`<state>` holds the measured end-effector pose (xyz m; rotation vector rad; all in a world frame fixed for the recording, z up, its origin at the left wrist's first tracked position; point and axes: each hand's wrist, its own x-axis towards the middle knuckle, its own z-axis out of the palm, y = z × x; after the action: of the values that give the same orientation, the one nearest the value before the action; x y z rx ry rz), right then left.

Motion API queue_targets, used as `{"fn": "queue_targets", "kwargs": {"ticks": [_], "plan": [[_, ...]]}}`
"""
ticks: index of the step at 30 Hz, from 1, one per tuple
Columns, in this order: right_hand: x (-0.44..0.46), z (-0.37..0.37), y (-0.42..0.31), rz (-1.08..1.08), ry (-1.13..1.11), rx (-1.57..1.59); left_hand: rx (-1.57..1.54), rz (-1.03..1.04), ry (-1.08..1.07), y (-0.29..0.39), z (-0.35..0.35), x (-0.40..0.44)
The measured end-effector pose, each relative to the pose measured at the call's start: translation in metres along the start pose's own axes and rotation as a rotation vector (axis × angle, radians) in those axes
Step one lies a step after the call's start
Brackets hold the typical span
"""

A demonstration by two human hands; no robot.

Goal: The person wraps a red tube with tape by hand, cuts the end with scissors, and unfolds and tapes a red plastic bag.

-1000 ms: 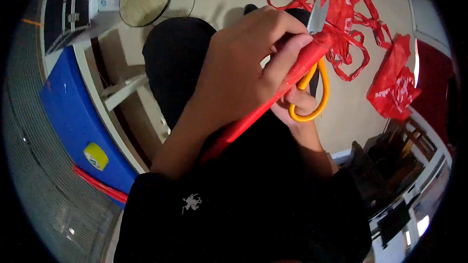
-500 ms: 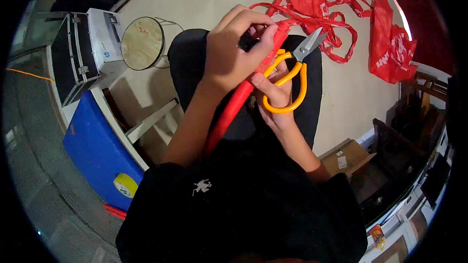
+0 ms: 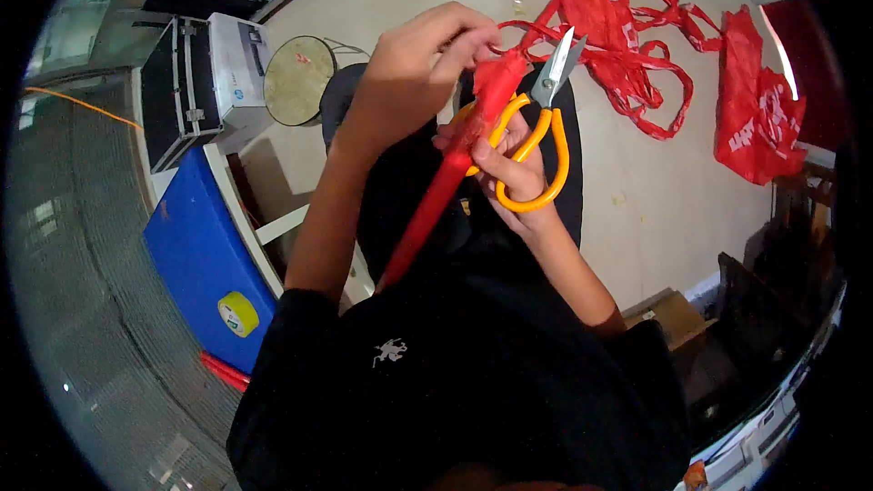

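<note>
A long stick wrapped in red plastic (image 3: pixel 435 200) slants from my lap up to the front, its upper end loosely covered and crumpled. My right hand (image 3: pixel 516 168) is closed around its upper part and also holds scissors with yellow handles (image 3: pixel 560 159). Their blades point up and away, slightly apart. At the stick's top end, my left hand (image 3: pixel 409 59) has its fingers pinched on a thin red plastic strip (image 3: pixel 514 27). The fingertips are partly hidden. That strip runs toward cut red plastic bags (image 3: pixel 596 5) on the floor.
Another red bag (image 3: pixel 755 105) lies at the right. A round stool (image 3: pixel 298 80) stands ahead to the left, near a white box (image 3: pixel 238 68) and a black case (image 3: pixel 182 95). Yellow tape (image 3: pixel 238 314) rests on a blue surface (image 3: pixel 205 250), with red sticks (image 3: pixel 224 370) beside it.
My left hand has shifted slightly up and left from the stick's top, exposing more crumpled plastic. The scissors have turned more upright. The whole view has shifted a little.
</note>
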<state>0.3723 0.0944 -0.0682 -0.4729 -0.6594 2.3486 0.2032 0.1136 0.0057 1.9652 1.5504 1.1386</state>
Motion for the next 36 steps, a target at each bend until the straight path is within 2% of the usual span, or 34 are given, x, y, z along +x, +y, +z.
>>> {"fn": "queue_targets", "kwargs": {"ticks": [1, 2, 4, 7, 12, 14, 15, 17, 18, 20, 22, 24, 26, 27, 29, 30, 31, 32, 34, 36], "plan": [[0.000, 0.004, 0.001, -0.017, -0.014, 0.037, -0.288, -0.305, 0.053, 0.000, 0.003, -0.002], [-0.001, 0.006, 0.001, -0.032, -0.026, 0.075, -0.278, -0.310, 0.054, 0.001, 0.003, -0.003], [-0.002, 0.007, -0.003, -0.021, -0.039, 0.109, -0.899, -0.421, 0.133, 0.003, 0.003, -0.002], [-0.001, 0.006, -0.012, 0.029, -0.083, 0.097, -0.752, -0.357, 0.061, 0.014, 0.012, 0.001], [-0.003, 0.015, -0.015, -0.024, -0.142, 0.082, -0.618, -0.290, 0.082, 0.027, 0.012, -0.011], [-0.004, 0.018, -0.021, -0.038, -0.153, 0.080, -0.719, -0.442, 0.086, 0.039, 0.012, -0.008], [-0.005, 0.018, -0.023, -0.047, -0.164, 0.079, -0.716, -0.443, 0.080, 0.040, 0.014, -0.007], [-0.004, 0.016, -0.020, -0.092, -0.148, 0.046, -1.082, -0.599, 0.010, 0.039, 0.016, -0.007], [-0.004, 0.017, -0.019, -0.133, -0.132, 0.002, -1.083, -0.607, -0.001, 0.038, 0.017, -0.007], [-0.007, 0.019, -0.023, -0.140, -0.106, -0.023, -1.308, -0.593, -0.045, 0.036, 0.019, -0.001], [-0.012, 0.020, -0.024, -0.189, -0.035, -0.123, -1.331, -0.590, -0.042, 0.045, 0.024, 0.003], [-0.014, 0.022, -0.026, -0.188, 0.011, -0.089, -1.357, -0.590, -0.026, 0.044, 0.029, 0.006], [-0.013, 0.024, -0.028, -0.315, -0.055, -0.321, -1.477, -0.505, -0.140, 0.036, 0.033, 0.005], [-0.013, 0.023, -0.029, -0.352, -0.012, -0.477, -1.483, -0.498, -0.138, 0.033, 0.034, 0.002], [-0.018, 0.025, -0.028, -0.298, 0.007, -0.432, -1.224, -0.480, -0.081, 0.040, 0.033, 0.004], [-0.020, 0.027, -0.027, -0.243, 0.029, -0.380, -1.233, -0.472, -0.078, 0.043, 0.034, 0.004], [-0.019, 0.025, -0.018, -0.331, 0.123, -0.402, -1.272, -0.476, 0.063, 0.047, 0.036, 0.004], [-0.021, 0.021, -0.016, -0.330, 0.122, -0.417, -1.309, -0.478, 0.207, 0.049, 0.037, 0.002], [-0.023, 0.019, -0.021, -0.298, 0.076, -0.590, -1.238, -0.412, 0.260, 0.046, 0.039, -0.010], [-0.021, 0.027, -0.025, -0.273, 0.062, -0.611, -1.132, -0.349, 0.341, 0.050, 0.039, -0.023]]}}
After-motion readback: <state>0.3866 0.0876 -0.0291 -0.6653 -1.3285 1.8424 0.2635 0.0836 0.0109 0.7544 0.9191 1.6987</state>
